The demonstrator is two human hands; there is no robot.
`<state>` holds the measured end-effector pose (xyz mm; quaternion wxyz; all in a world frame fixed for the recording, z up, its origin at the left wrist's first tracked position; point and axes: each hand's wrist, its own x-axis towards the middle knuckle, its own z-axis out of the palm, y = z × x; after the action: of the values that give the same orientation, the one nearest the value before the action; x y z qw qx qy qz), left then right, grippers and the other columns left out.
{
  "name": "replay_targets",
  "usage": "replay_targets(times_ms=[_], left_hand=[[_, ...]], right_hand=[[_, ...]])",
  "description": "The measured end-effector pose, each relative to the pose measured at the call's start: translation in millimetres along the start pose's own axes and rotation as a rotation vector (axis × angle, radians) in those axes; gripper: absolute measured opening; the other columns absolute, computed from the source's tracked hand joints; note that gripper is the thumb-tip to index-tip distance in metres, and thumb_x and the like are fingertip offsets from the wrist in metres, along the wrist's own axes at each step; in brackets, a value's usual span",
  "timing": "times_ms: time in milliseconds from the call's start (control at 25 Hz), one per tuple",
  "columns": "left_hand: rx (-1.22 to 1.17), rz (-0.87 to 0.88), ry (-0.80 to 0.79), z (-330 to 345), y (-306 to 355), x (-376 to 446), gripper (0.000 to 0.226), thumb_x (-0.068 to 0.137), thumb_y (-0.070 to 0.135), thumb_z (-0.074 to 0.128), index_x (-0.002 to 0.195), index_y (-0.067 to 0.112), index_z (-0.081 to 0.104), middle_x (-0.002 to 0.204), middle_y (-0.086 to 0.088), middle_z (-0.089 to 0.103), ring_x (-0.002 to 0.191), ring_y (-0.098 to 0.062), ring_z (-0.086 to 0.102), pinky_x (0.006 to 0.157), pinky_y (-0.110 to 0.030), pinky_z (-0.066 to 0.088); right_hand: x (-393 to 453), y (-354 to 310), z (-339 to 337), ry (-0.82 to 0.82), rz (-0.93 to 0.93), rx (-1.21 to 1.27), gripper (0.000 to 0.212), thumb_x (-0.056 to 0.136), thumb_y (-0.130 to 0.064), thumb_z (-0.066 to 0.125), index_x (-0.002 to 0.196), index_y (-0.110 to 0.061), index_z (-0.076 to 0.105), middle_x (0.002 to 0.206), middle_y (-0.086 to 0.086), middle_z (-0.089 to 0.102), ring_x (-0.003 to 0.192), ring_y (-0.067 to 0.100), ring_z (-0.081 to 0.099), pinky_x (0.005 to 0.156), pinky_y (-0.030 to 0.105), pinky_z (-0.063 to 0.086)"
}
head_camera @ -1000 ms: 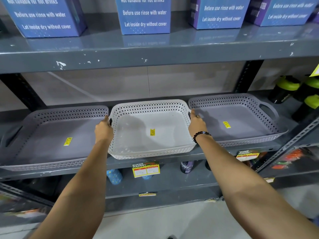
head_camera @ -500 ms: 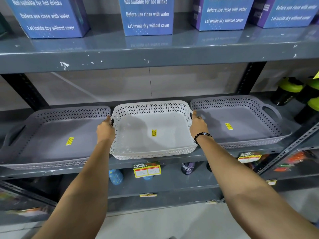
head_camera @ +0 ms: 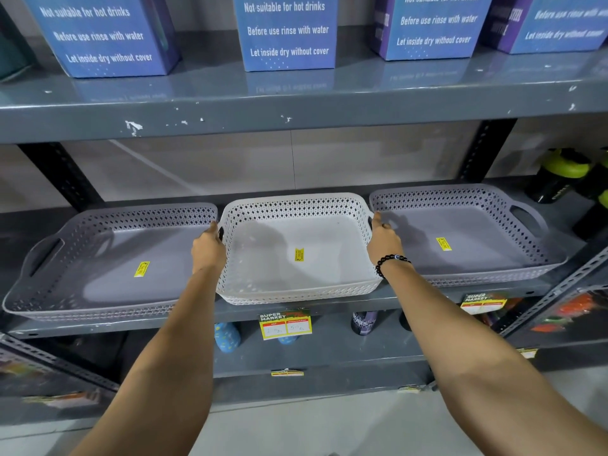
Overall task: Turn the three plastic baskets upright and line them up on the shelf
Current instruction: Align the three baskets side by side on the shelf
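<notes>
Three perforated plastic baskets sit upright in a row on the grey middle shelf [head_camera: 329,307]. The white basket [head_camera: 279,268] is in the centre, with a grey basket [head_camera: 98,268] to its left and another grey basket [head_camera: 487,255] to its right. Each has a yellow sticker on its floor. My left hand [head_camera: 208,248] grips the white basket's left handle and my right hand [head_camera: 383,240], with a black bead bracelet at the wrist, grips its right handle. The white basket's front edge overhangs the shelf lip slightly.
Blue boxes [head_camera: 286,31] stand on the upper shelf [head_camera: 296,106] just above. Black bottles with green lids [head_camera: 559,176] stand right of the baskets. Price tags [head_camera: 285,324] hang on the shelf lip, and bottles stand on the lower shelf. Slanted metal uprights frame both sides.
Hands and baskets hold nearly the same places; the view has shifted slightly, and the white basket stays gripped at both handles.
</notes>
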<state>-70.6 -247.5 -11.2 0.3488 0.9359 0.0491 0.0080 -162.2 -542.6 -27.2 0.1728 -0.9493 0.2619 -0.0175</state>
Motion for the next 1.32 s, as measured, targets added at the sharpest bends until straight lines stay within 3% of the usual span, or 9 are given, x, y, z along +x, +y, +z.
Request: replay_targets(times_ms=[200, 360, 560, 920, 1320], left_hand=[[-0.007, -0.007, 0.006, -0.6, -0.2, -0.7, 0.050, 0.098, -0.004, 0.026, 0.143, 0.012, 0.039, 0.123, -0.029, 0.058, 0.091, -0.042, 0.058, 0.080, -0.040, 0.050], [-0.013, -0.010, 0.012, -0.3, -2.6, 0.8, 0.048, 0.098, -0.002, 0.027, 0.143, 0.012, 0.039, 0.125, -0.028, 0.058, 0.099, -0.044, 0.059, 0.082, -0.041, 0.051], [0.008, 0.000, 0.012, 1.4, -5.4, 5.8, 0.047, 0.099, 0.000, 0.028, 0.141, 0.013, 0.043, 0.122, -0.028, 0.059, 0.095, -0.043, 0.060, 0.080, -0.041, 0.052], [0.028, 0.026, 0.020, 3.9, -5.3, 9.3, 0.046, 0.098, 0.000, 0.028, 0.140, 0.013, 0.043, 0.120, -0.030, 0.059, 0.094, -0.044, 0.060, 0.083, -0.045, 0.053], [0.086, 0.076, 0.013, 3.3, -5.4, 7.6, 0.048, 0.097, -0.003, 0.029, 0.142, 0.011, 0.040, 0.114, -0.032, 0.062, 0.100, -0.045, 0.058, 0.084, -0.044, 0.049]], right_hand=[[1.9, 2.0, 1.9, 0.010, -0.001, 0.001, 0.068, 0.092, 0.006, 0.035, 0.152, -0.011, 0.007, 0.134, 0.029, 0.047, 0.115, 0.041, 0.055, 0.090, 0.043, 0.050], [2.2, -0.3, 3.0, 0.033, -0.011, -0.013, 0.068, 0.091, 0.007, 0.036, 0.152, -0.012, 0.010, 0.124, 0.028, 0.055, 0.108, 0.038, 0.060, 0.084, 0.041, 0.053], [1.8, -0.8, 0.2, 0.059, 0.000, 0.006, 0.065, 0.093, 0.005, 0.034, 0.151, -0.015, 0.014, 0.110, 0.025, 0.063, 0.101, 0.037, 0.062, 0.077, 0.038, 0.053], [-0.1, -1.2, -0.5, 0.053, -0.011, -0.025, 0.065, 0.093, 0.003, 0.034, 0.152, -0.014, 0.011, 0.121, 0.026, 0.059, 0.106, 0.038, 0.061, 0.082, 0.041, 0.053], [0.6, -0.3, -0.6, 0.072, -0.010, -0.026, 0.062, 0.093, 0.003, 0.034, 0.150, -0.013, 0.017, 0.108, 0.025, 0.064, 0.098, 0.037, 0.064, 0.076, 0.040, 0.054]])
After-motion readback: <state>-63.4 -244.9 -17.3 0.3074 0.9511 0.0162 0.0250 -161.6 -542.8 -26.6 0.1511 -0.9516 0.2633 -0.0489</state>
